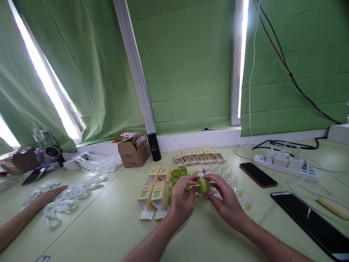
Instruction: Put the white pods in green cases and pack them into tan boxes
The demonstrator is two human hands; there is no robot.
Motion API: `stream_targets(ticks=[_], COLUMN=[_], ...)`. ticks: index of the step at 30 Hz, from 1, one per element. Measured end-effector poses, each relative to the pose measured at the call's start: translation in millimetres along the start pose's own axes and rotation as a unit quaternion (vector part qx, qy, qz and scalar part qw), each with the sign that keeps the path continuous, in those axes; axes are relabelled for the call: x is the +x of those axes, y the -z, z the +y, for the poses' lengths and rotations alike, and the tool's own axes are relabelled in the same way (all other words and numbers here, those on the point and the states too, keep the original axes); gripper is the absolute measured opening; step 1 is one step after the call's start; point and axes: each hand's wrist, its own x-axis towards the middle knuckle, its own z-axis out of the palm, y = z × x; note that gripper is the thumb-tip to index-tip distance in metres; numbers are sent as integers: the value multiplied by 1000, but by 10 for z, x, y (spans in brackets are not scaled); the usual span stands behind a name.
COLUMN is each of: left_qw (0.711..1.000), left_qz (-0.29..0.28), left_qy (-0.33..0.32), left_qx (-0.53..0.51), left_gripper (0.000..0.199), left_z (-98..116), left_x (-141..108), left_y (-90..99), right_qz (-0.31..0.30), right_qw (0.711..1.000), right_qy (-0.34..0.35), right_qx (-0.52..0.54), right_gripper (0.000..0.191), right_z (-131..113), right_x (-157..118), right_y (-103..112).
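A small rounded green case [203,186] is held up between my two hands, above the middle of the table. My right hand [226,202] grips its right side with thumb and fingertips. At its left side my left hand [184,199] is closed, pinching a thin pale stick-like piece [196,185] against or near the case; exact contact is hard to see. Below and behind the hands are small green cups [176,172], white pieces [200,170] and rows of clear rounded covers [228,175] with yellow centres. My hands partly hide these parts.
Open kraft boxes stand at the left [160,194] and back [201,156]. Behind are a carton [134,151] and a black cylinder [154,146]. Phone [258,174], tablet [308,222] and power strip [286,165] lie right. Another person's hand [51,196] rests on white straps [65,198].
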Motion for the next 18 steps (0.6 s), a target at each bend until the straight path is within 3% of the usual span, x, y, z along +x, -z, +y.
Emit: stream_targets(ticks=[6, 12, 16, 18], left_qw=[993, 950, 922, 910], left_qz=[36, 130, 175, 186], left_qy=[94, 221, 287, 308], left_qx=[-63, -176, -191, -207], left_gripper=[16, 37, 47, 50], left_z=[-41, -201, -288, -298], left_x=[-17, 87, 136, 147], left_y=[-1, 43, 90, 99], right_qz=[2, 21, 15, -1], right_qw=[999, 988, 994, 997], right_qy=[-27, -106, -92, -73], right_qx=[27, 107, 51, -31], right_gripper=[42, 44, 42, 26], right_z=[27, 9, -133, -235], right_x=[11, 33, 83, 126], right_y=[17, 86, 218, 324])
